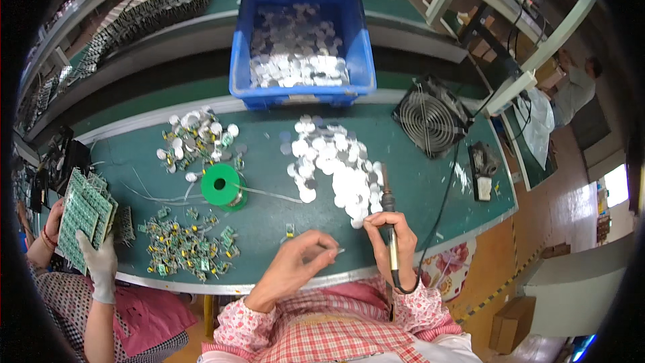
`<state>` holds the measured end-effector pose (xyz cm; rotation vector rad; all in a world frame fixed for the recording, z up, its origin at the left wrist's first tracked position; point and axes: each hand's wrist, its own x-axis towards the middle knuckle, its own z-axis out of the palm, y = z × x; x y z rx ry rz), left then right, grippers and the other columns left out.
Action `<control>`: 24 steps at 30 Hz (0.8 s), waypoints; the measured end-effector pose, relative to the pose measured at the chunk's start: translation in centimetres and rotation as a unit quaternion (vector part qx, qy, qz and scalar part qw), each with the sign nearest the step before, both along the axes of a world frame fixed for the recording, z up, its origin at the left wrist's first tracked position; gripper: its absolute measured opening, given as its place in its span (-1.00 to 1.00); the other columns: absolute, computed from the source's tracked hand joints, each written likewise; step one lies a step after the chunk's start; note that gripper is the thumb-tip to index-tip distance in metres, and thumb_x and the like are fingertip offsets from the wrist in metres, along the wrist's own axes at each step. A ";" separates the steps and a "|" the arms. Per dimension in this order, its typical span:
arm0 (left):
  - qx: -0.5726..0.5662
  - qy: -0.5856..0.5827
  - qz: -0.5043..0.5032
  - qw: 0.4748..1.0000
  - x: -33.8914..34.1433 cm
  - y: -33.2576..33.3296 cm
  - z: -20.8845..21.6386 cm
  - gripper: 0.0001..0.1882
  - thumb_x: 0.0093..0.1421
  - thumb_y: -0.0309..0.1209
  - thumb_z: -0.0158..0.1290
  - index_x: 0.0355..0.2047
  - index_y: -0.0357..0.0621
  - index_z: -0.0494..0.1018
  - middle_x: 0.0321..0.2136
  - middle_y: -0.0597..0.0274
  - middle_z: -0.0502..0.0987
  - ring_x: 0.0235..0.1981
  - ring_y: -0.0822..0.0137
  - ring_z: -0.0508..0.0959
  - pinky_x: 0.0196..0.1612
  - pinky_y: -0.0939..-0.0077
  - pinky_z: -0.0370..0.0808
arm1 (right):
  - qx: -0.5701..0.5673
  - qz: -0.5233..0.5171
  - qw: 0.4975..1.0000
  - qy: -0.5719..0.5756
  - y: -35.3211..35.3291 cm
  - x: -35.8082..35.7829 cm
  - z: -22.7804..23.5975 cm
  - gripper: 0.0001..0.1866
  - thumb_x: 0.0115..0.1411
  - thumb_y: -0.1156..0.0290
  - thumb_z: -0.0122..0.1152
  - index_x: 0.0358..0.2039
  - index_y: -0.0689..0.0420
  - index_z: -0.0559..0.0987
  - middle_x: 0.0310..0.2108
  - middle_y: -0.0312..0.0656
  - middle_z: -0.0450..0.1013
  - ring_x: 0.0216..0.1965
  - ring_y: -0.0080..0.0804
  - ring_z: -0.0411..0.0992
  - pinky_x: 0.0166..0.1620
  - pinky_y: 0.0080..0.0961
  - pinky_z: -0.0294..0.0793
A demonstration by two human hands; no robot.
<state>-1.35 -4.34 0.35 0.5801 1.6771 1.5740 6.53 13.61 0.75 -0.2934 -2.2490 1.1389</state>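
My right hand [395, 235] is wrapped round a soldering iron [393, 250], its tip pointing away from me. Its thumb and fingertips are at the near end of a pile of round silvery-white discs [346, 176]; whether they pinch one is unclear. My left hand [297, 263] is closed in a pinch near the table's front edge. A small pale piece shows at its fingertips, too small to name. Just beyond the left hand lies a small circuit board with a yellow part [290, 230]. To the left is a heap of small green circuit boards [191, 247].
A green solder wire spool [232, 196] stands left of centre, its wire trailing. Behind it are discs with boards attached [195, 136]. A blue bin [302, 97] of discs, a black fan [430, 117] and an iron stand [482, 168] sit farther off. A co-worker's gloved hand [102, 265] holds board panels [84, 218].
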 end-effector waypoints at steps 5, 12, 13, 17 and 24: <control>0.102 -0.108 0.106 0.983 1.0 -0.2 -2.1 -0.85 0.24 -0.43 0.07 -0.23 -0.25 0.45 -0.40 0.31 0.51 -0.40 0.53 0.51 -0.34 0.63 0.46 | 0.254 -0.005 0.967 -0.018 0.3 -3.9 -1.9 -0.74 -0.12 0.53 0.35 -0.38 0.11 0.49 -0.48 -0.20 0.43 -0.36 -0.20 0.37 -0.28 -0.29 0.32; 0.120 -0.097 0.131 0.979 1.0 0.5 -2.5 -0.85 0.25 -0.43 0.06 -0.27 -0.27 0.41 -0.49 0.37 0.46 -0.51 0.59 0.45 -0.42 0.70 0.41 | 0.327 0.002 0.945 -0.017 1.2 -3.3 -2.1 -0.79 -0.11 0.60 0.25 -0.40 0.11 0.53 -0.54 -0.22 0.40 -0.42 -0.24 0.38 -0.34 -0.34 0.29; 0.124 -0.102 0.123 0.979 0.8 0.7 -2.4 -0.85 0.25 -0.43 0.06 -0.27 -0.27 0.41 -0.49 0.37 0.46 -0.51 0.59 0.45 -0.42 0.70 0.41 | 0.316 -0.010 0.949 -0.006 1.6 -3.1 -2.0 -0.78 -0.11 0.62 0.24 -0.39 0.12 0.53 -0.54 -0.21 0.41 -0.44 -0.23 0.38 -0.36 -0.32 0.30; 0.116 -0.091 0.121 0.982 0.2 1.0 -2.2 -0.86 0.25 -0.48 0.04 -0.22 -0.29 0.39 -0.37 0.22 0.52 -0.41 0.51 0.51 -0.32 0.63 0.47 | 0.249 -0.056 0.965 0.058 2.0 -3.2 -1.2 -0.82 -0.04 0.66 0.24 -0.38 0.17 0.51 -0.49 -0.17 0.49 -0.45 -0.29 0.50 -0.37 -0.46 0.45; 0.168 -0.109 0.162 0.966 0.7 3.0 0.7 -0.88 0.23 -0.54 0.05 -0.25 -0.31 0.38 -0.37 0.13 0.56 -0.37 0.43 0.56 -0.28 0.62 0.52 | -0.305 0.027 0.952 0.021 -0.7 -1.2 1.7 -0.81 0.15 0.65 0.17 -0.27 0.26 0.36 -0.35 -0.07 0.52 -0.36 -0.47 0.53 -0.26 -0.59 0.56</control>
